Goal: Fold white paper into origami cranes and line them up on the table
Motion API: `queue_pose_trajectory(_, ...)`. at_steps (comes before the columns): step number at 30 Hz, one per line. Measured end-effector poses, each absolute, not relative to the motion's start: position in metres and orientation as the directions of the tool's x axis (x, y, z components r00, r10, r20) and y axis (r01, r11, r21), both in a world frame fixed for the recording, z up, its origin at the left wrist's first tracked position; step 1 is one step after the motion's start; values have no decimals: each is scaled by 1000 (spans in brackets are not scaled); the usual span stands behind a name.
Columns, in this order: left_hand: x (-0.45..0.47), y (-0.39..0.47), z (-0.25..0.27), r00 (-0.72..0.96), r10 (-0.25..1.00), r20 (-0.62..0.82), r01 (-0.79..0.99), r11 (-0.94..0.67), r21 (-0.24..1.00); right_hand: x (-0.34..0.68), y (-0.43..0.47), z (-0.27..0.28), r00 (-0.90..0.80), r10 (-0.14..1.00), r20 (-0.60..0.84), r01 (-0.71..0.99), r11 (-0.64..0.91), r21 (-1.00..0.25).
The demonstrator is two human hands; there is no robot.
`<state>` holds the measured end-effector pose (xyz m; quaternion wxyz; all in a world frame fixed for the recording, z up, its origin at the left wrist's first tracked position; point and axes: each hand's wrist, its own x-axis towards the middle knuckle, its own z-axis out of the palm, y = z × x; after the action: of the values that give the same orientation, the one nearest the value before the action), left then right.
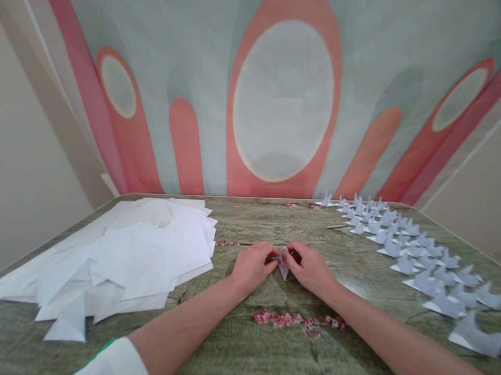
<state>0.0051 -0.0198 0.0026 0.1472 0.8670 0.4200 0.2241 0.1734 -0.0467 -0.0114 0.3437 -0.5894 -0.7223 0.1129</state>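
Between my two hands, over the middle of the table, is a small piece of folded white paper (284, 264) with its narrow point facing me. My left hand (255, 266) pinches it from the left with thumb and fingers. From the right, my right hand (308, 266) grips the same piece, its thumb lying across the front. The fingertips partly cover the paper, so its upper folds are hard to make out.
A wide pile of loose white paper sheets (153, 261) covers the table's left side. Several folded paper birds (426, 283) stand in rows along the right. The wood-patterned tabletop (226, 347) carries printed pink flowers. A patterned backdrop (283, 100) hangs behind the far edge.
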Motion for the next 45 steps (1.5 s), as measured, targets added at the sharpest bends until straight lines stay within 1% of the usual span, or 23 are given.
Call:
queue_pose_trajectory(8, 5, -20, 3, 555, 793, 249, 670, -604, 431, 173, -46, -11, -71, 928, 365, 773, 282, -569)
queue_pose_trajectory(20, 4, -19, 1, 576, 770, 274, 656, -636, 408, 173, -48, -11, -87, 925, 369, 772, 297, -562)
queue_pose_trajectory(33, 5, -16, -3, 598, 750, 282, 644, -659, 388, 165, -44, -13, -76, 907, 414, 843, 280, -458)
queue_pose_trajectory(42, 4, -16, -4, 608, 739, 289, 625, -671, 399, 165, -45, -9, -112, 894, 433, 916, 262, -303)
queue_pose_trajectory(45, 4, -15, -5, 609, 736, 294, 621, -674, 400, 165, -45, -9, -127, 892, 435, 923, 267, -277)
